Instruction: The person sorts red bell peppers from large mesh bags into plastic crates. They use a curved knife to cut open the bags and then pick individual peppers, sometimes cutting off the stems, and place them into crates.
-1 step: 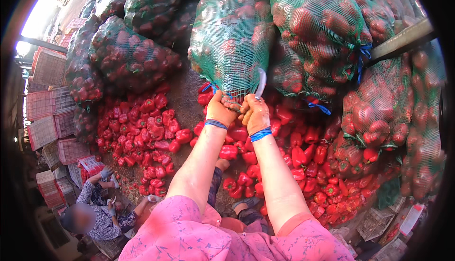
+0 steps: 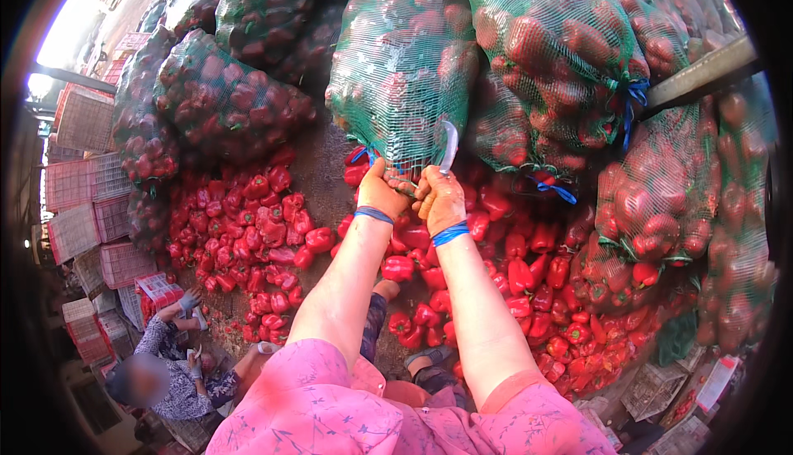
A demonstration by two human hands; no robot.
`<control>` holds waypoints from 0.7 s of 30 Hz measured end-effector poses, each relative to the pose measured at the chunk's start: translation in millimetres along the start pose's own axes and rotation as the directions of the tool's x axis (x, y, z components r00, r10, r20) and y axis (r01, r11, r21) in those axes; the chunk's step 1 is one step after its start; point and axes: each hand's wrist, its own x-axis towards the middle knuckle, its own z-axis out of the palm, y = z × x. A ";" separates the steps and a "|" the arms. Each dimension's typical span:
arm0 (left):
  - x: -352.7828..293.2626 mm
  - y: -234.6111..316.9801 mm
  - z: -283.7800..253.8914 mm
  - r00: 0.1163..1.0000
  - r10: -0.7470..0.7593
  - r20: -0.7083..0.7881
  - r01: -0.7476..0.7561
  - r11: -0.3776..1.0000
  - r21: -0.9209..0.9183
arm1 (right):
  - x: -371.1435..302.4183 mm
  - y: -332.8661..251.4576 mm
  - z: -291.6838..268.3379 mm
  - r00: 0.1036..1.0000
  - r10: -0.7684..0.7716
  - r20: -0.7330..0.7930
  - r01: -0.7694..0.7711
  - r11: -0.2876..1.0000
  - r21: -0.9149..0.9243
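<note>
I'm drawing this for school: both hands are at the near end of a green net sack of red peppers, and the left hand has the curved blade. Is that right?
Not quite: the head view shows the curved blade in the right hand, not the left hand. Both hands are at the near end of the green net sack.

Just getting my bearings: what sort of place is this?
Probably a produce sorting or packing yard: bulging green mesh sacks, loose red peppers in heaps, and crates stacked at left.
</note>
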 end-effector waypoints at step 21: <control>7.1 23.9 9.0 0.975 0.214 -0.063 -0.186 0.934 0.306 | -11.5 9.5 31.6 0.998 -0.058 -0.037 0.062 0.989 0.136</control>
